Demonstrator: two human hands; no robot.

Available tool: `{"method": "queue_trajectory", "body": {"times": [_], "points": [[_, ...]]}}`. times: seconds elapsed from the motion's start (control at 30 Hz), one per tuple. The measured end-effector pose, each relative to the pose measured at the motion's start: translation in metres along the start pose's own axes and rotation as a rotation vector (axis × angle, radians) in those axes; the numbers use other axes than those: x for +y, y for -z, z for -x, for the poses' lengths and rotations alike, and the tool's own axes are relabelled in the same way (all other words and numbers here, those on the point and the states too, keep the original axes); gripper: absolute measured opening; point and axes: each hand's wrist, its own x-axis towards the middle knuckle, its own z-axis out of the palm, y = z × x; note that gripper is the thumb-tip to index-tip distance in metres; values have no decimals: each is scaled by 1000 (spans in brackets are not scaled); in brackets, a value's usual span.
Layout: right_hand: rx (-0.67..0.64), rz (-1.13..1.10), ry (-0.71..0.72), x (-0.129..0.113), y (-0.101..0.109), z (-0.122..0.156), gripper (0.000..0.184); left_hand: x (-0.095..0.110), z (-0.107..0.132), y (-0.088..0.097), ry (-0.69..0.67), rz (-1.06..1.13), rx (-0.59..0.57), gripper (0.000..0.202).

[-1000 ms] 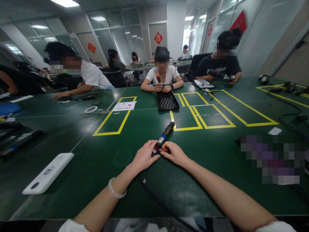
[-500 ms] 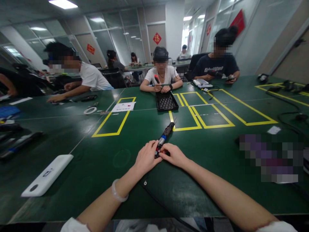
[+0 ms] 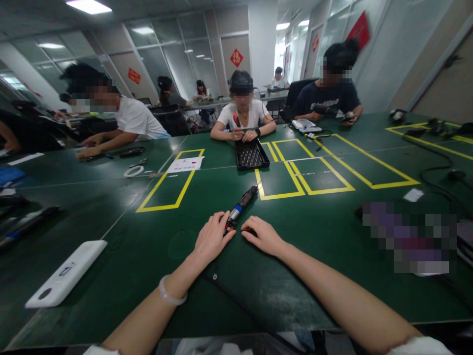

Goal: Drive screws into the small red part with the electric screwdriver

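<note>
My left hand (image 3: 213, 237) is closed round the near end of an electric screwdriver (image 3: 236, 211), its fingers along the left side. Inner parts show on this tool: a silver section, a blue band and some red near my fingertips. A thin tip at its far end points away, toward the yellow tape. Just right of the tool my right hand (image 3: 263, 235) rests low over the table with curved fingers, apart from it and holding nothing. A small metal ring (image 3: 215, 276) lies on the table below my left hand.
A white casing (image 3: 66, 274) lies at the left on the green table (image 3: 148, 276). A dark cable (image 3: 244, 308) runs toward the near edge. Across from me, a co-worker's hands are at a black tray (image 3: 252, 156). A blurred-out object (image 3: 410, 236) is at the right.
My right hand has come off the screwdriver and now stands apart from it. My left hand stays on the tool. The whole view has shifted slightly.
</note>
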Motion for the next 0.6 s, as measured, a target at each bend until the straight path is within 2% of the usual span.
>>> {"method": "queue_trajectory", "body": {"times": [0.1,0.2,0.4,0.6], "points": [[-12,-5,0,1,1,1,4,-21,-1,3,53,-55,-1,57],[-16,0,-3,0,2,1,4,-52,-3,7,152,-110,-17,58],[-27,10,-8,1,1,0,4,-131,1,17,385,-207,-63,58],[-27,22,-6,0,2,0,4,-205,17,27,629,-225,-65,61]]}}
